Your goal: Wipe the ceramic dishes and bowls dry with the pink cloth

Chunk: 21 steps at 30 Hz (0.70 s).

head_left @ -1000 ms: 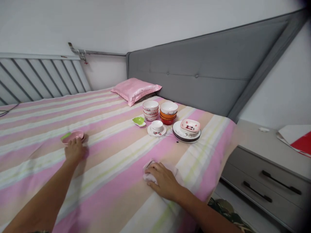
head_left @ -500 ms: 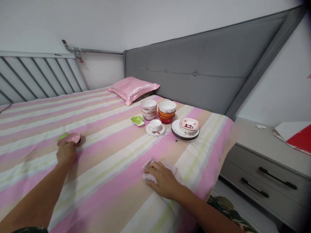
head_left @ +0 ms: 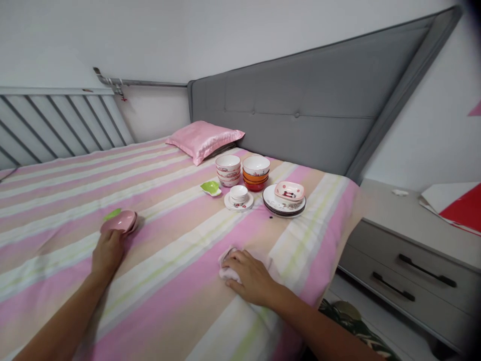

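Note:
My left hand (head_left: pixel 107 253) reaches out over the striped bed sheet (head_left: pixel 169 240) and grips the near rim of a small pink bowl (head_left: pixel 119 221), tipping it up off the sheet. A green dish (head_left: pixel 111 214) peeks out just behind the bowl. My right hand (head_left: pixel 251 275) lies fingers curled on a crumpled white-pink cloth (head_left: pixel 227 272) near the bed's front edge. Further back stand a stack of white patterned bowls (head_left: pixel 227 170), a white bowl on orange and red bowls (head_left: pixel 256 173), small cups on saucers (head_left: pixel 238 196), a green leaf dish (head_left: pixel 211 188) and a pink square dish on stacked plates (head_left: pixel 284 199).
A pink pillow (head_left: pixel 205 140) lies against the grey padded headboard (head_left: pixel 300 120). A grey nightstand with drawers (head_left: pixel 406 250) stands right of the bed, with a red and white sheet (head_left: pixel 456 206) on top. A grey slatted rail (head_left: pixel 56 125) runs along the far left side.
My left hand has closed on the pink bowl's rim and tilted it up, shifting it slightly right. My right hand has stayed on the cloth. The camera has drifted a little.

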Each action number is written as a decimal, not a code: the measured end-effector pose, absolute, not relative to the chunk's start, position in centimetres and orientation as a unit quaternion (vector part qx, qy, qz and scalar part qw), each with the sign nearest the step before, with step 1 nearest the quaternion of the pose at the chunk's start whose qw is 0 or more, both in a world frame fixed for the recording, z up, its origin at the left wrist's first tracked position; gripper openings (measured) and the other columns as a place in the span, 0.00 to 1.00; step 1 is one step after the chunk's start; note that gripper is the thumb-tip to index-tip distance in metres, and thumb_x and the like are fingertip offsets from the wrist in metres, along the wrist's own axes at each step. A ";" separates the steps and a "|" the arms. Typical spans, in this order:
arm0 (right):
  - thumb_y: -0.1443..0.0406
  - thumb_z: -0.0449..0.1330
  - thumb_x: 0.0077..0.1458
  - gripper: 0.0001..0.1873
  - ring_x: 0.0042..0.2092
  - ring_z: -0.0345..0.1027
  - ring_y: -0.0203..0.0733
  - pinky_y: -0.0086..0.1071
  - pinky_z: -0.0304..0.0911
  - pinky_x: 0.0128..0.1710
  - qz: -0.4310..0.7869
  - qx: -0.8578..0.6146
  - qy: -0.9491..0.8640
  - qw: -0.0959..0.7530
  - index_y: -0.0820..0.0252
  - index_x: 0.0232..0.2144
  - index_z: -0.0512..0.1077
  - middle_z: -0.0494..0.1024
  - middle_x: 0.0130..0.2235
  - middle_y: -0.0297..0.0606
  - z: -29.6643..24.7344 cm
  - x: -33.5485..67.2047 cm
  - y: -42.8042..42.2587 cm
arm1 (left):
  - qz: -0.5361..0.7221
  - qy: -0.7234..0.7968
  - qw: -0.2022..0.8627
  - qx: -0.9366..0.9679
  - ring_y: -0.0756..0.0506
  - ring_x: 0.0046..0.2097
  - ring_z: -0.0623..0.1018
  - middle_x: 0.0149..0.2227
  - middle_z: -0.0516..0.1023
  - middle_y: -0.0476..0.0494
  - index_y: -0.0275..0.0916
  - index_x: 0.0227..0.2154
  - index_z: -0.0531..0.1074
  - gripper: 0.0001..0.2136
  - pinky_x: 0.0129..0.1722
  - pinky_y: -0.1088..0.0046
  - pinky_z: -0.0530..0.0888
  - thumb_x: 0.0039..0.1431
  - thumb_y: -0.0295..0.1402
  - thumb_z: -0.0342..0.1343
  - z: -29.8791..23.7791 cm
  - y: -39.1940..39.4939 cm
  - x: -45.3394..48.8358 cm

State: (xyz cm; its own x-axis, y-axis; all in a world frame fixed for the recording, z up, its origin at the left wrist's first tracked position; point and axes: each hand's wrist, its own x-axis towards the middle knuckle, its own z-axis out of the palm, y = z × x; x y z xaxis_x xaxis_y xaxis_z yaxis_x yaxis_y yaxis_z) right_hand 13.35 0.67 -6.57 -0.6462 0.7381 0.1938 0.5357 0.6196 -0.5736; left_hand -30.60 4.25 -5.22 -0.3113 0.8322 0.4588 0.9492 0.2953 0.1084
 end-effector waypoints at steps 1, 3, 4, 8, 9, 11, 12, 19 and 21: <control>0.62 0.59 0.51 0.17 0.48 0.60 0.44 0.37 0.58 0.48 0.240 -0.365 -0.875 0.210 0.54 0.45 0.66 0.68 0.47 0.37 -6.6 13.4 0.7 | -0.179 -0.778 0.159 -0.581 0.40 0.49 0.69 0.45 0.71 0.39 0.35 0.39 0.68 0.11 0.44 0.66 0.69 0.59 0.34 0.45 -5.6 4.1 -30.3; 0.62 0.59 0.52 0.17 0.49 0.60 0.44 0.37 0.58 0.48 0.239 -0.364 -0.876 0.209 0.54 0.46 0.66 0.68 0.47 0.37 -6.6 13.4 0.7 | -0.178 -0.754 0.157 -0.613 0.39 0.49 0.70 0.45 0.71 0.36 0.35 0.39 0.69 0.12 0.45 0.65 0.69 0.58 0.34 0.44 -6.3 3.7 -29.3; 0.62 0.59 0.52 0.18 0.49 0.60 0.44 0.37 0.58 0.48 0.238 -0.363 -0.876 0.210 0.54 0.46 0.66 0.68 0.47 0.37 -6.6 13.4 0.7 | -0.184 -0.741 0.157 -0.626 0.39 0.49 0.70 0.44 0.72 0.35 0.35 0.39 0.69 0.13 0.45 0.64 0.69 0.58 0.35 0.43 -6.5 3.5 -28.5; 0.63 0.59 0.51 0.18 0.51 0.59 0.44 0.37 0.58 0.49 0.241 -0.356 -0.878 0.210 0.54 0.47 0.67 0.68 0.47 0.37 -6.4 13.6 0.7 | -0.239 -0.656 0.125 -0.705 0.37 0.45 0.73 0.40 0.73 0.34 0.35 0.38 0.70 0.16 0.44 0.61 0.70 0.58 0.39 0.43 -7.5 2.4 -24.0; 0.63 0.59 0.51 0.19 0.51 0.59 0.44 0.37 0.58 0.49 0.243 -0.355 -0.878 0.209 0.54 0.47 0.67 0.68 0.47 0.37 -6.3 13.7 0.7 | -0.240 -0.642 0.116 -0.719 0.38 0.45 0.73 0.40 0.73 0.34 0.35 0.38 0.71 0.15 0.44 0.62 0.70 0.59 0.38 0.43 -7.7 2.2 -22.6; 0.62 0.59 0.51 0.19 0.50 0.60 0.44 0.37 0.59 0.49 0.245 -0.353 -0.879 0.207 0.54 0.47 0.67 0.69 0.47 0.38 -6.2 13.9 0.6 | -0.241 -0.617 0.098 -0.743 0.41 0.44 0.74 0.40 0.74 0.37 0.37 0.38 0.71 0.14 0.45 0.64 0.70 0.59 0.37 0.43 -8.0 1.7 -19.8; 0.62 0.60 0.51 0.19 0.50 0.60 0.44 0.37 0.58 0.49 0.247 -0.351 -0.879 0.209 0.54 0.47 0.67 0.69 0.48 0.38 -6.1 14.0 0.6 | -0.244 -0.606 0.091 -0.752 0.41 0.45 0.74 0.40 0.74 0.37 0.38 0.38 0.71 0.14 0.45 0.65 0.71 0.59 0.37 0.43 -8.1 1.6 -18.6; 0.69 0.53 0.53 0.16 0.51 0.65 0.42 0.36 0.55 0.53 0.379 -0.334 -0.814 0.287 0.58 0.44 0.72 0.74 0.48 0.39 -5.3 15.0 1.6 | -0.241 -0.604 0.024 -0.759 0.41 0.39 0.75 0.36 0.75 0.39 0.40 0.34 0.74 0.13 0.39 0.66 0.71 0.58 0.39 0.46 -6.0 1.1 -13.5; 0.69 0.54 0.51 0.14 0.45 0.68 0.41 0.33 0.59 0.48 0.453 -0.352 -0.751 0.327 0.58 0.39 0.75 0.77 0.44 0.37 -5.3 15.5 2.3 | -0.235 -0.616 0.012 -0.752 0.41 0.38 0.75 0.36 0.75 0.40 0.41 0.34 0.74 0.14 0.38 0.66 0.71 0.58 0.39 0.45 -5.2 1.0 -13.1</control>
State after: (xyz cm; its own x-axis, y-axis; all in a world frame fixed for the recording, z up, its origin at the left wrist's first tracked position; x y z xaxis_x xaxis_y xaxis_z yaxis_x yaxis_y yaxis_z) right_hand 15.52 2.25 -5.27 -0.5392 0.8243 0.1725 0.2320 0.3423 -0.9105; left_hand -13.06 1.02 -5.19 0.1312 0.9200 0.3693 0.9317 -0.2416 0.2711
